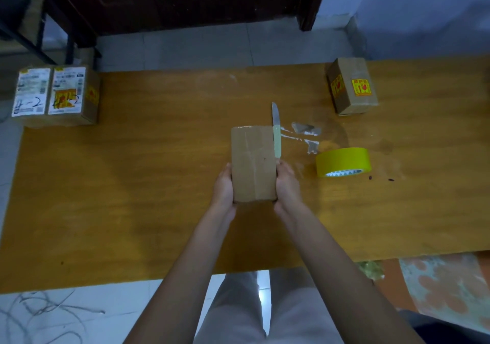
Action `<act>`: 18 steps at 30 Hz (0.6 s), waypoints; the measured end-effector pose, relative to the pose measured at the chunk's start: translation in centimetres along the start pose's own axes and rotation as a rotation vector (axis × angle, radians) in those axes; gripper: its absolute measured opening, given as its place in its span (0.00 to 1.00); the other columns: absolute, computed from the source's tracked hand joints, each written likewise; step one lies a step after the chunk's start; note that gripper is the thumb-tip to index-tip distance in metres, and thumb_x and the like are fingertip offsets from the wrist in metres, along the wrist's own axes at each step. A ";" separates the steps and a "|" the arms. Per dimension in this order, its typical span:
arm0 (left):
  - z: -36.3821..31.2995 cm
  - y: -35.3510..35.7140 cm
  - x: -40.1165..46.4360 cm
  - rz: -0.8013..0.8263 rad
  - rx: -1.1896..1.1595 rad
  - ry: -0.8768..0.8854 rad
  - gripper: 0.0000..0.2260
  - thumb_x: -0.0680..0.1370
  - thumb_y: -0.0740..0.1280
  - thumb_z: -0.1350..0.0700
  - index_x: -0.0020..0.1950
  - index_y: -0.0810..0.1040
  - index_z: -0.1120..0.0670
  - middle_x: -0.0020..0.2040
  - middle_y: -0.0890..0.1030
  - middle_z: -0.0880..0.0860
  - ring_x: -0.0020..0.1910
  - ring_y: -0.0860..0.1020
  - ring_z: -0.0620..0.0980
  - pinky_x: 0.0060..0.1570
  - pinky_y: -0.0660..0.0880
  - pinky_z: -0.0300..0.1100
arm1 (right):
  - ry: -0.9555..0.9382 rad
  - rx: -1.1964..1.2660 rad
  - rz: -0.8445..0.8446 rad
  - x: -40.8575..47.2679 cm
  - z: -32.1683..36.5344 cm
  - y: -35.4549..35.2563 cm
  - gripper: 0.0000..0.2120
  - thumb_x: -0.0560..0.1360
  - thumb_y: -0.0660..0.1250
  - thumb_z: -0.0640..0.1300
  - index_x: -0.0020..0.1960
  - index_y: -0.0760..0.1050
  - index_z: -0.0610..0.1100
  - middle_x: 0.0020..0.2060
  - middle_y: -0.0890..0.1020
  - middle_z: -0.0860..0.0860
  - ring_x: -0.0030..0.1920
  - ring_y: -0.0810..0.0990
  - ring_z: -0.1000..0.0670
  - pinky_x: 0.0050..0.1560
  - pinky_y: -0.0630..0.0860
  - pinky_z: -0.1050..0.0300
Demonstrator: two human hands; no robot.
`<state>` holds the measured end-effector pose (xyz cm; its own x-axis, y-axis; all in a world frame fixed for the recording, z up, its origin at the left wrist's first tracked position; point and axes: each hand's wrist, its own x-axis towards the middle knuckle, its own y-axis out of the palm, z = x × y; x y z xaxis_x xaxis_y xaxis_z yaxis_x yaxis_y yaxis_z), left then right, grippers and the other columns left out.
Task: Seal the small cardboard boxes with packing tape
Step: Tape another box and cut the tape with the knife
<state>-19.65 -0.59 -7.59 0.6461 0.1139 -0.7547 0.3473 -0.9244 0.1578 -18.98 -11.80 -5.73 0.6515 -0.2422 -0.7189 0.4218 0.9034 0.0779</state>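
Observation:
A small plain cardboard box (pixel 253 162) stands at the middle of the wooden table (pixel 132 184), with a strip of clear tape along its top face. My left hand (pixel 224 188) grips its left side and my right hand (pixel 287 184) grips its right side, both near the lower end. A roll of yellow packing tape (pixel 342 161) lies on the table to the right of the box. A knife (pixel 276 131) with a pale handle lies just beyond the box's right edge, blade pointing away from me.
Two labelled boxes (pixel 57 96) stand together at the table's far left corner. Another box with yellow stickers (pixel 351 85) stands at the far right. Torn tape scraps (pixel 306 134) lie between knife and roll. A dark cabinet stands beyond the table.

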 end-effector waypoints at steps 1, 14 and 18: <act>0.2 0.1 0.0 -0.014 0.003 -0.011 0.15 0.84 0.54 0.45 0.52 0.78 0.48 0.39 0.86 0.49 0.41 0.84 0.48 0.36 0.79 0.43 | -0.011 -0.012 -0.006 -0.1 0.0 0.0 0.10 0.83 0.57 0.51 0.52 0.77 0.52 0.47 0.82 0.49 0.52 0.80 0.47 0.48 0.78 0.51; 0.1 -0.3 -0.9 0.019 0.334 0.124 0.36 0.66 0.69 0.30 0.65 0.73 0.53 0.57 0.80 0.52 0.53 0.80 0.51 0.52 0.79 0.48 | -0.066 -0.327 0.144 0.1 -0.1 -0.8 0.18 0.81 0.51 0.62 0.48 0.75 0.53 0.42 0.82 0.58 0.42 0.81 0.59 0.41 0.75 0.63; 1.2 -2.2 -0.4 -0.065 0.549 0.162 0.28 0.67 0.62 0.28 0.57 0.75 0.47 0.50 0.80 0.46 0.48 0.80 0.45 0.44 0.77 0.41 | -0.545 -1.044 0.128 0.8 1.3 -4.3 0.18 0.84 0.53 0.52 0.54 0.77 0.43 0.48 0.81 0.46 0.47 0.79 0.47 0.43 0.70 0.55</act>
<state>-21.43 0.97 -8.40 0.7460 0.1913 -0.6378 0.0140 -0.9621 -0.2722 -19.42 -16.34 -5.77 0.9410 -0.0193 -0.3378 -0.2205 0.7222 -0.6556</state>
